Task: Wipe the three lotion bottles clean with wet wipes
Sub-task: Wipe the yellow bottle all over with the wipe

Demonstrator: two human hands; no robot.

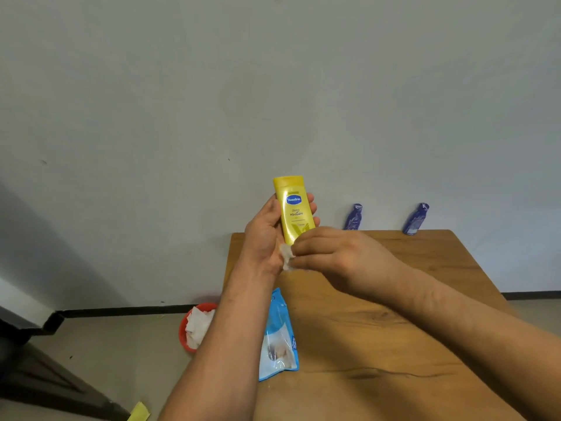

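**Q:** Fast pass, near to far. What's closest?

**A:** Blue wipes pack, lying flat on the table just under my left forearm. Off the table edge on that same side there's a red basket on the floor with crumpled white wipes in it.

**Q:** Hands?

**A:** Left hand is wrapped round the yellow lotion bottle, thumb on one side and fingertips showing on the other. It holds the bottle upright in the air above the table's far edge, label facing me. Right hand has its fingers curled, pinching a small bunched wet wipe at the bottle's bottom end, right by my left palm.

**Q:** How does the bottle handle?

**A:** My guess: light, stiff plastic, smooth, and slick once wet. A mid-body wrap like this looks right, and I'd squeeze gently so nothing leaks at the cap. The wipe is soft and limp, so it's best kept bunched.

**Q:** Farther out?

**A:** Beyond my right hand is the first blue bottle. Further off to that hand's outer side is the second blue bottle. Both stand at the table's back edge against the wall, well apart from each other, neither touched. I can't tell whether those two are wiped yet.
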